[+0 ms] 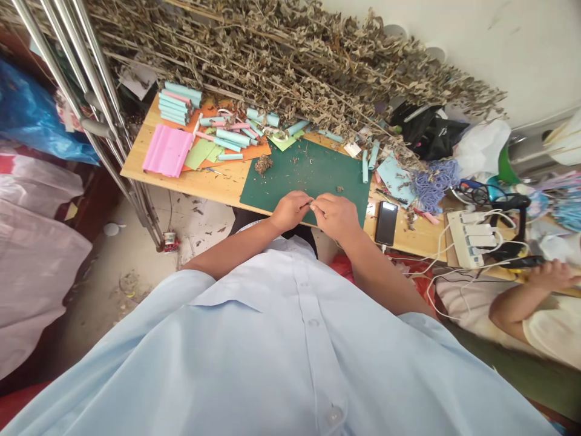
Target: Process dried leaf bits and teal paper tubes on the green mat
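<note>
Both hands meet at the near edge of a dark green mat [313, 163], fingertips pinched together. My left hand [291, 210] is closed, its thumb and forefinger touching a tiny bit of something. My right hand [336, 213] is closed too and pinches at the same spot. What they pinch is too small to name; it looks brownish. A small heap of crumbled dry leaves [263, 164] lies on the mat's far left part, and leaf crumbs are scattered over the mat.
Dried leafy stalks [272, 66] pile along the back. Blue and pink paper rolls [231, 136] and pink paper [167, 150] lie left. A black power bank [386, 222], purple cord [433, 184] and power strip [467, 238] sit right. Another person's arm [512, 306] rests far right; metal poles [97, 127] stand left.
</note>
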Demonstrator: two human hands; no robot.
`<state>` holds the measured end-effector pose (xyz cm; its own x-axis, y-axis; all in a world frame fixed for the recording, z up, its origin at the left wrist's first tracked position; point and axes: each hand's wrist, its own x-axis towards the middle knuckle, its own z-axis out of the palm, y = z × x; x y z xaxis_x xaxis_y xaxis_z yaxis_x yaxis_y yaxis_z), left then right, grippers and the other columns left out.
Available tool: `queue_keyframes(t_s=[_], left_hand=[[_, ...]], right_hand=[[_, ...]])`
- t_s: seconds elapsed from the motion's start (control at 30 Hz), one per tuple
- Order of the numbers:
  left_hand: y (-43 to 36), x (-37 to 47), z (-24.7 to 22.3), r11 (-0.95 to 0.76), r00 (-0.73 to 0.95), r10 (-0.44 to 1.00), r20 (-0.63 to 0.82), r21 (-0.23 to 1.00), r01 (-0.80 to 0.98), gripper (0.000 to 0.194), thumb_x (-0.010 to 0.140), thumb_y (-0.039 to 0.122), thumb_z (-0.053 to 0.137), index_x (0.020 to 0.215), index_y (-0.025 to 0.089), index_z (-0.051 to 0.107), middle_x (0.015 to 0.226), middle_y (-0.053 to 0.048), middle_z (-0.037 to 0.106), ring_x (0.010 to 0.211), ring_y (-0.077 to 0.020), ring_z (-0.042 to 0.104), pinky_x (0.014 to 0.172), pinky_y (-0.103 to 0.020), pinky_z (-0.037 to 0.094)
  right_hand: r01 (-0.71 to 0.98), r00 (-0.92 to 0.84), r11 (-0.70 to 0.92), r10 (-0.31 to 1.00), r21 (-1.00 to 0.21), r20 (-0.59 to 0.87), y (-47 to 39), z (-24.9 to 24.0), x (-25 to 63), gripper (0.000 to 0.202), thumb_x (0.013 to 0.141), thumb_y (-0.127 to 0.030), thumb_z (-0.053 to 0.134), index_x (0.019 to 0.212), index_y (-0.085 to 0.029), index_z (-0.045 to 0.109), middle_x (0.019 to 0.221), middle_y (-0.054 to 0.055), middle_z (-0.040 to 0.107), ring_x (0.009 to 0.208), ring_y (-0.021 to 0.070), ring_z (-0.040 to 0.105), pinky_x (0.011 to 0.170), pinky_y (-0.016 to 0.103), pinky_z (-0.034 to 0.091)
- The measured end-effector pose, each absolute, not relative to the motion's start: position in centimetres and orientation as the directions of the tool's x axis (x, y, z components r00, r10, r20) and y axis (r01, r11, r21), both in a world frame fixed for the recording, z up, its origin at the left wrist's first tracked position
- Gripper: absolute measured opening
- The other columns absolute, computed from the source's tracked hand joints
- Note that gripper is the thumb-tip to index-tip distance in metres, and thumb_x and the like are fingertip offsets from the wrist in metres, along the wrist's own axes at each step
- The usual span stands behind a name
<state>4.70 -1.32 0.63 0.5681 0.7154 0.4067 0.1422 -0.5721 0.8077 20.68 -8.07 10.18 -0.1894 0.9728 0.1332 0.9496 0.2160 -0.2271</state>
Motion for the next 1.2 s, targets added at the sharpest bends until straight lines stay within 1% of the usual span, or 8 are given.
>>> queue_keyframes(t_s=[0.1,0.17,0.27,0.4,0.53,0.7,1.03,1.2], left_hand=[[-1.3,4.7,0.6,-0.579,0.558,0.716,0.42,0.804,0.137,0.023,0.103,0.023,0.056,0.101,0.018,0.079,0.1,-0.009,0.077,0.097,-0.0206,0.068,0.094,-0.035,0.054],[-1.3,4.8,0.3,-0.587,0.547,0.713,0.438,0.8,0.124,0.022,0.103,0.023,0.057,0.103,0.018,0.079,0.1,-0.009,0.077,0.097,-0.0206,0.069,0.094,-0.035,0.054],[-1.2,5.0,-0.3,-0.601,0.528,0.712,0.463,0.791,0.117,0.022,0.104,0.024,0.059,0.11,0.018,0.079,0.103,-0.009,0.077,0.099,-0.0209,0.069,0.094,-0.036,0.055],[-1.3,5.1,-0.8,-0.594,0.494,0.737,0.462,0.791,0.146,0.025,0.104,0.028,0.061,0.121,0.019,0.077,0.106,-0.01,0.077,0.102,-0.0211,0.07,0.096,-0.036,0.056],[-1.4,5.0,-0.6,-0.598,0.504,0.732,0.458,0.787,0.153,0.027,0.104,0.03,0.062,0.124,0.02,0.076,0.106,-0.01,0.078,0.102,-0.021,0.07,0.097,-0.037,0.056],[-1.4,5.0,-0.3,-0.591,0.517,0.735,0.439,0.789,0.17,0.024,0.104,0.026,0.06,0.119,0.018,0.078,0.108,-0.011,0.078,0.104,-0.0213,0.07,0.099,-0.037,0.056],[-1.4,4.9,-0.4,-0.592,0.522,0.728,0.444,0.791,0.152,0.023,0.103,0.022,0.059,0.116,0.019,0.078,0.108,-0.01,0.078,0.105,-0.0203,0.071,0.099,-0.037,0.056],[-1.3,5.0,-0.8,-0.597,0.512,0.733,0.448,0.785,0.166,0.024,0.103,0.022,0.06,0.118,0.019,0.078,0.109,-0.01,0.078,0.106,-0.0203,0.071,0.099,-0.037,0.057]], right_hand=[[0.955,-0.194,0.215,0.974,-0.203,0.119,-7.9,10.4,20.7,0.025,0.099,-0.023,0.056,0.095,-0.025,0.08,0.106,0.005,0.079,0.086,0.0221,0.069,0.074,0.034,0.047],[0.952,-0.192,0.213,0.975,-0.222,0.114,-8.0,10.4,20.9,0.024,0.099,-0.025,0.057,0.098,-0.026,0.08,0.109,0.004,0.08,0.088,0.022,0.07,0.075,0.034,0.049],[0.927,-0.168,0.207,0.975,-0.313,0.148,-8.5,10.2,21.2,0.024,0.101,-0.029,0.057,0.104,-0.028,0.081,0.113,0.004,0.08,0.093,0.0224,0.073,0.08,0.034,0.054],[0.876,-0.07,0.183,0.964,-0.446,0.258,-9.3,9.6,21.2,0.028,0.103,-0.034,0.055,0.107,-0.026,0.082,0.111,0.006,0.081,0.102,0.0238,0.075,0.091,0.037,0.059],[0.849,0.021,0.146,0.951,-0.508,0.31,-9.7,9.0,20.9,0.03,0.103,-0.037,0.054,0.113,-0.025,0.081,0.113,0.008,0.081,0.105,0.0248,0.075,0.097,0.04,0.061],[0.857,-0.011,0.149,0.963,-0.493,0.271,-9.7,8.4,20.9,0.031,0.104,-0.037,0.054,0.117,-0.026,0.081,0.117,0.009,0.079,0.108,0.0252,0.075,0.099,0.039,0.061],[0.897,-0.071,0.176,0.963,-0.405,0.261,-9.5,8.4,20.8,0.031,0.104,-0.032,0.053,0.114,-0.026,0.082,0.117,0.007,0.08,0.105,0.0243,0.076,0.091,0.037,0.06],[0.893,-0.077,0.175,0.967,-0.415,0.243,-9.8,8.7,20.6,0.032,0.104,-0.032,0.051,0.113,-0.025,0.081,0.116,0.007,0.08,0.104,0.0238,0.075,0.09,0.037,0.06]])
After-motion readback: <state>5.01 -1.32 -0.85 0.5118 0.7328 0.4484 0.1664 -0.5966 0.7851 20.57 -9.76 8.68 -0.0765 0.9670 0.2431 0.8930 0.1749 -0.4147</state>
